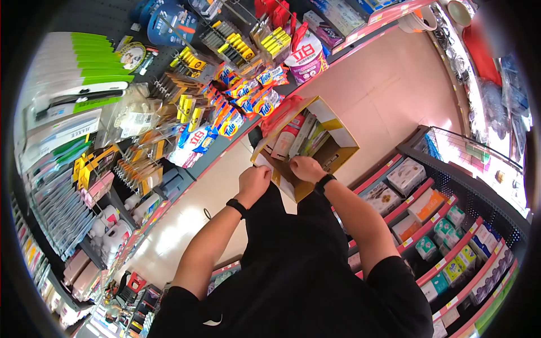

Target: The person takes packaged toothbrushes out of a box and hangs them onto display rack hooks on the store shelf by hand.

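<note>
In front of my body stands an open cardboard box (342, 134) with yellow edges, its flaps turned outward. Inside it lie several packages, including a pink-and-white pack (285, 141) and green-and-white packs (315, 141) standing side by side. My left hand (255, 181) is closed at the box's near left edge, fingers curled round it. Over the near side of the opening, my right hand (308, 169) is curled with its fingers pointing into the box; whatever it holds, if anything, is hidden. Both wrists wear black bands.
To the left, a hanging display holds Tide bags (265, 101), yellow-carded tools and a white-and-purple detergent bag (307, 59). Shelves with tissue packs (406, 176) and small boxes rise at the right. Pale floor (383, 84) runs between them. A wire basket (468, 152) tops the right shelf.
</note>
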